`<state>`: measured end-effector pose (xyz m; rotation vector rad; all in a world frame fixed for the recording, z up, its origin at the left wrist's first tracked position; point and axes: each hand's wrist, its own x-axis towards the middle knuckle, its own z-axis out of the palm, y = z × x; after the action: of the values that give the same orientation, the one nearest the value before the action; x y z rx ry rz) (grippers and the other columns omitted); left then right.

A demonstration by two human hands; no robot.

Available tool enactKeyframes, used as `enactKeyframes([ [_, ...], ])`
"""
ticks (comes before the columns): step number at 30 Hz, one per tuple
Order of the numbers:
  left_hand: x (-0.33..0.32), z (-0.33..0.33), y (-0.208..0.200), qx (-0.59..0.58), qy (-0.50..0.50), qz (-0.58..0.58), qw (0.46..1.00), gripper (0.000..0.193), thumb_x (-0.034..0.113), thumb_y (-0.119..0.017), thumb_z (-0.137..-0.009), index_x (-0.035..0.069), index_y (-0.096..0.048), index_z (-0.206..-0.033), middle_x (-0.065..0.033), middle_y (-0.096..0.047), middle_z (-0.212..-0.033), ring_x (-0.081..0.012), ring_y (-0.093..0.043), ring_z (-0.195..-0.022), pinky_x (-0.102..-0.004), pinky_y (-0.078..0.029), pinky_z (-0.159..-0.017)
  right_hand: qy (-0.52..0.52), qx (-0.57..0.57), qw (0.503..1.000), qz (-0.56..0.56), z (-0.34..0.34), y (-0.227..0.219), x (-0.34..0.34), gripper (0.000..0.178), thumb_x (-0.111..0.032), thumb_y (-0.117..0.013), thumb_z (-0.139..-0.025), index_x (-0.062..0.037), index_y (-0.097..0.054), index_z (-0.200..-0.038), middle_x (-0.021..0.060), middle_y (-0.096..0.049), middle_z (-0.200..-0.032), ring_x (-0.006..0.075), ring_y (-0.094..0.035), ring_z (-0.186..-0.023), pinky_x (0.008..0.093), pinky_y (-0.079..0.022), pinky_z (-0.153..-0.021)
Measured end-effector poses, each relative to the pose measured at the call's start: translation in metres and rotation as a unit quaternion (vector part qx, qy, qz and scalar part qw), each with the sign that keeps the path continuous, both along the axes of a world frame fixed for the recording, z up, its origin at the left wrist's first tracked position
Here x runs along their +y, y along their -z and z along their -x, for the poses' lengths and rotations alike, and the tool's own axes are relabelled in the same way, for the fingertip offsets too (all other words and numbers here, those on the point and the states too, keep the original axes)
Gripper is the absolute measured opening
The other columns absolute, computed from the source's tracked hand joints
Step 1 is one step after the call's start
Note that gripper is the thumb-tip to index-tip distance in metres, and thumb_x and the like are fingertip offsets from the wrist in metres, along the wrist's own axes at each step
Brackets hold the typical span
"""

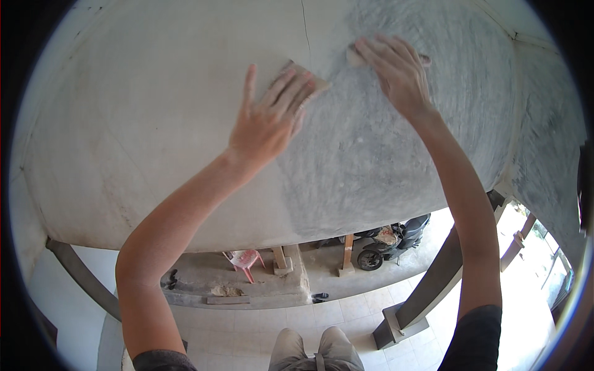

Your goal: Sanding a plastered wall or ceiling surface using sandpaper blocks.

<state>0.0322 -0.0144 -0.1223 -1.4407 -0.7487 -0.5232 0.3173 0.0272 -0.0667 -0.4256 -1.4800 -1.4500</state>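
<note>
My left hand (266,127) presses a folded tan sheet that looks like sandpaper (318,83) flat against a large plaster surface (154,123). Its little finger sticks out to the side, off the sheet. To the right, my right hand (399,71) lies over a similar brownish piece (355,57) on the grey part of the surface. Only the ends of that piece show past my fingers, which are slightly blurred. Pale cream covers the surface's left side and mottled dark grey its right. A thin crack (305,25) runs down from the top edge between my hands.
Below the surface's lower edge are a red plastic chair (245,260), wooden props (347,253) and a parked motorbike (396,241). A dark grey column (427,297) stands on the tiled floor (253,321) at the right. Rubble (227,290) lies near a step.
</note>
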Motion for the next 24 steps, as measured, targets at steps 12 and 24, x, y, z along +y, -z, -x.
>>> enactKeyframes([
  [12, 0.011, 0.03, -0.098, -0.098, -0.01, -0.117, 0.988, 0.057, 0.03, -0.036, -0.104, 0.007, -0.022, -0.154, -0.0117, -0.026, -0.159, -0.0302, -0.019, -0.149, -0.0616, -0.009, -0.119, -0.084, -0.154, 0.984, 0.044, 0.043, -0.021, 0.02, 0.031, -0.016, -0.061, -0.093, -0.0241, -0.064, -0.123, -0.0021, -0.05, -0.143, 0.0215, -0.039, -0.138, 0.0506, -0.019, -0.12],
  [24, 0.02, 0.03, -0.095, -0.128, 0.033, -0.126, 0.983, 0.054, 0.03, -0.031, -0.105, 0.009, -0.023, -0.154, -0.0097, -0.026, -0.16, -0.0271, -0.018, -0.149, -0.0606, -0.009, -0.119, -0.078, -0.09, 0.989, 0.092, 0.065, -0.009, 0.009, 0.026, -0.039, -0.057, -0.096, -0.0159, -0.061, -0.109, 0.0037, -0.052, -0.11, 0.0255, -0.042, -0.108, 0.047, -0.026, -0.1],
])
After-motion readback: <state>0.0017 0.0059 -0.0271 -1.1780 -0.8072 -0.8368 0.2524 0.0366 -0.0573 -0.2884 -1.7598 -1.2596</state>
